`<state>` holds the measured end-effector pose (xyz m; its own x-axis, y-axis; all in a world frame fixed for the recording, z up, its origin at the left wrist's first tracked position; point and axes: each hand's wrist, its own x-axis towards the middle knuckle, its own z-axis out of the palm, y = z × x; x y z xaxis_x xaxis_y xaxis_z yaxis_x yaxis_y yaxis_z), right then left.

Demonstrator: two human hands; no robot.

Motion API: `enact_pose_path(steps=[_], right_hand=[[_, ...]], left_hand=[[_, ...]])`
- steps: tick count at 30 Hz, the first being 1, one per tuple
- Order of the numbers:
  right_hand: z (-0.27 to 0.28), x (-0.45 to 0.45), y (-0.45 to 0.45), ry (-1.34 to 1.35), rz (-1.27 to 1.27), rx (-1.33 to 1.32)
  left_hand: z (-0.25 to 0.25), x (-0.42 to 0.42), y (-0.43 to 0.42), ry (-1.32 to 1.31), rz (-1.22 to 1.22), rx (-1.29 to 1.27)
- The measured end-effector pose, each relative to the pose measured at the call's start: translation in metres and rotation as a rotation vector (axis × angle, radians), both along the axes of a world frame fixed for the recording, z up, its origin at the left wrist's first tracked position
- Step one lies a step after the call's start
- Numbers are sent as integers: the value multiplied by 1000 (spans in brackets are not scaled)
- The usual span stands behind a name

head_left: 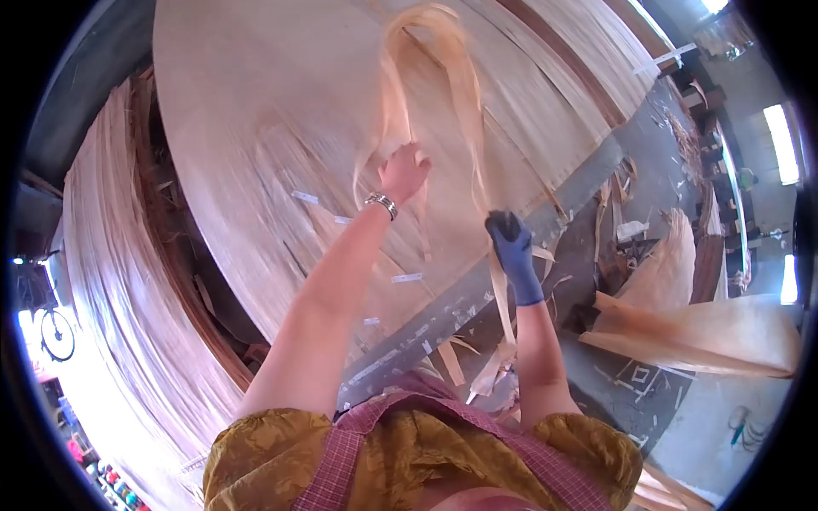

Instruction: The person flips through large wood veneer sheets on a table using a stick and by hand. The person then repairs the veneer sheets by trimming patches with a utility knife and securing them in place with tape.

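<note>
A long, thin strip of pale wood veneer (464, 85) arches in a loop above the big veneer sheet (281, 94). One leg of the loop runs down to my left hand (404, 173), which is bare, wears a metal-banded watch and has its fingers curled closed on the strip. In a blue-grey glove with dark fingers, my right hand (511, 243) grips the other leg, and a tail of the strip hangs below it. Small white tape pieces (407, 278) lie on the sheet below my left hand.
A second veneer stack (111, 230) stands on the left, across a dark gap. Curled veneer offcuts (699, 332) and scraps lie on the grey floor to the right. The grey bench edge (409, 328), spotted with tape bits, runs in front of my body.
</note>
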<state>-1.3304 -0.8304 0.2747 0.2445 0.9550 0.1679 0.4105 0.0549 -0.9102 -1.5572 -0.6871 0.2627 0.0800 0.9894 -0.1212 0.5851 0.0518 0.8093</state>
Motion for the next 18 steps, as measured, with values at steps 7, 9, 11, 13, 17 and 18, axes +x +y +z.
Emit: enact_pose_path(steps=[7,9,11,13,17,18], right_hand=[[50,39,-28,-590,-393,-99],[51,18,-13,-550,-300,-1],[48,0,10,-457,-238,68],[41,-15,36,-309,-204,100],[54,-21,104,-269,-238,228],[58,-17,124,-297,-248,238]], left_hand=[[71,-17,-76,-34,-10,432],[103,-45,-103,-29,15,452],[126,-80,-129,-70,77,435],[151,-118,-160,-114,154,403],[200,-192,-225,44,229,359],[210,-203,-241,137,284,367]])
